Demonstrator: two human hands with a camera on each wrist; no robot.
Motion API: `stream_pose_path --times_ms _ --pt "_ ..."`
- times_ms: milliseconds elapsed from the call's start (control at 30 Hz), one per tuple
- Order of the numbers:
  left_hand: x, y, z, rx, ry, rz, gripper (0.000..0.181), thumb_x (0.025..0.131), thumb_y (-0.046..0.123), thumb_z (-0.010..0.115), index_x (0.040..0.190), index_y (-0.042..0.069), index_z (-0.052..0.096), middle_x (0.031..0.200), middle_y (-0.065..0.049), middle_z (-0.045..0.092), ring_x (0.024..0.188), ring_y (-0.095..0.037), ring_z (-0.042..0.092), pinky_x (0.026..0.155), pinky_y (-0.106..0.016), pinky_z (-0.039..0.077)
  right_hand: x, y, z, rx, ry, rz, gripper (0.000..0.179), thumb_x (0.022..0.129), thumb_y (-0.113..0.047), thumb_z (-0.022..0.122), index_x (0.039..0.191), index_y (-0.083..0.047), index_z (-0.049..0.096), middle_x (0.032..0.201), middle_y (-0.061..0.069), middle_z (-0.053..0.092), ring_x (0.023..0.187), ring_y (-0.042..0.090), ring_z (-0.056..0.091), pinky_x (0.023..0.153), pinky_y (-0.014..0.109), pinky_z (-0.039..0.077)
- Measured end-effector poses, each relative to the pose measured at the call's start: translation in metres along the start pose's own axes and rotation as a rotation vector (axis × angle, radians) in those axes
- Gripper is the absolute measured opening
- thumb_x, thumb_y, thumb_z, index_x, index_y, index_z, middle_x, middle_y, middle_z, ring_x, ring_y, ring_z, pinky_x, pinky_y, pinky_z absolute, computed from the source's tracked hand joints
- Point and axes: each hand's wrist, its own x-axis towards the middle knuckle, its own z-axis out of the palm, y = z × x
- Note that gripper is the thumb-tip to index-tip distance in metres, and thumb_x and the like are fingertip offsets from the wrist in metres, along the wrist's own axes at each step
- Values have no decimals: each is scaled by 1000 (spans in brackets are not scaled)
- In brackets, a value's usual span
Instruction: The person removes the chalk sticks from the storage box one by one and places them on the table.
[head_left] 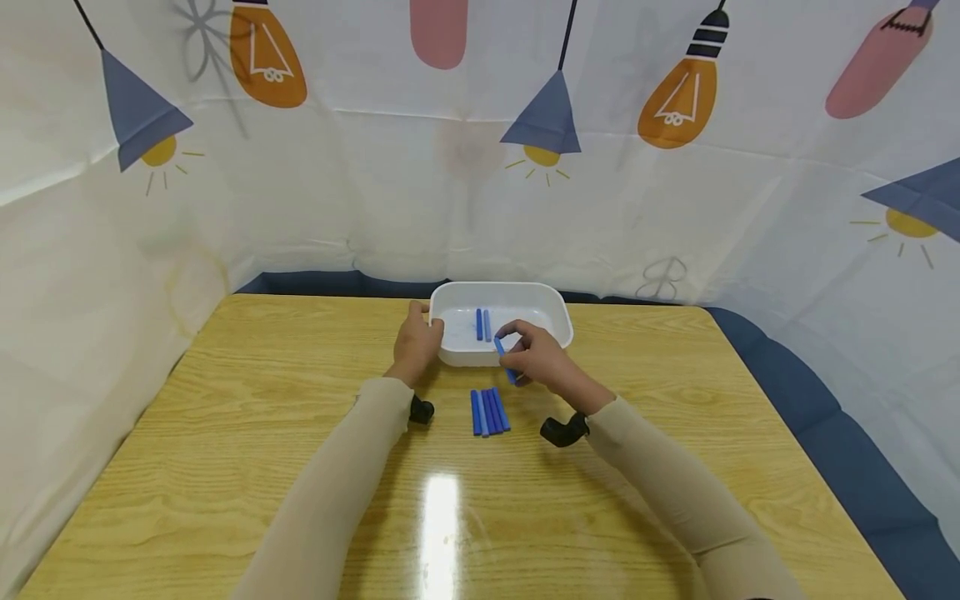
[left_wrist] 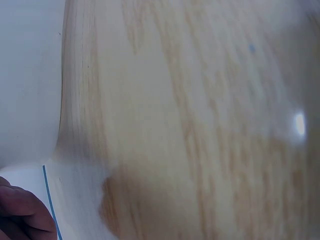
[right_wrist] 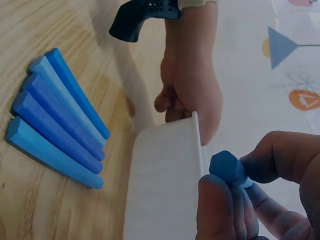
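Note:
A white plastic tray [head_left: 558,310] stands near the table's far edge, with two blue crayons [head_left: 480,325] lying side by side in it. My left hand [head_left: 416,340] grips the tray's left end; the right wrist view shows that hand [right_wrist: 192,85] at the rim. Over the near rim, my right hand [head_left: 538,358] pinches a blue crayon [right_wrist: 226,167] between thumb and fingertips, its faceted end showing. Several more crayons in different blues [right_wrist: 60,135] lie in a row on the table in front of the tray. Only a few left fingers [left_wrist: 25,210] appear in the left wrist view.
The light wooden table [head_left: 225,467] reflects a bright streak near the front. Behind it hangs a white cloth [head_left: 360,192] printed with lamps and bulbs. Dark blue fabric [head_left: 840,417] borders the right side. A black device [head_left: 566,431] sits at the right wrist.

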Motion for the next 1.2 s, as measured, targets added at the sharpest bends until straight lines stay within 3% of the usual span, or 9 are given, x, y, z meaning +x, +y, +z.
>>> stream_pose_path --times_ms 500,1200 --pt "-2 0 0 -8 6 9 47 95 31 44 138 15 35 124 -15 57 105 -28 55 91 -43 47 -9 12 7 -29 -75 39 42 83 -9 64 123 -9 54 80 8 56 62 18 60 61 41 57" --pt "0 0 0 -22 -5 -16 48 95 33 44 139 17 34 129 -14 55 108 -28 54 91 -43 49 -10 29 11 -43 -96 51 40 83 -8 68 120 -8 55 78 9 58 61 17 60 56 33 55"
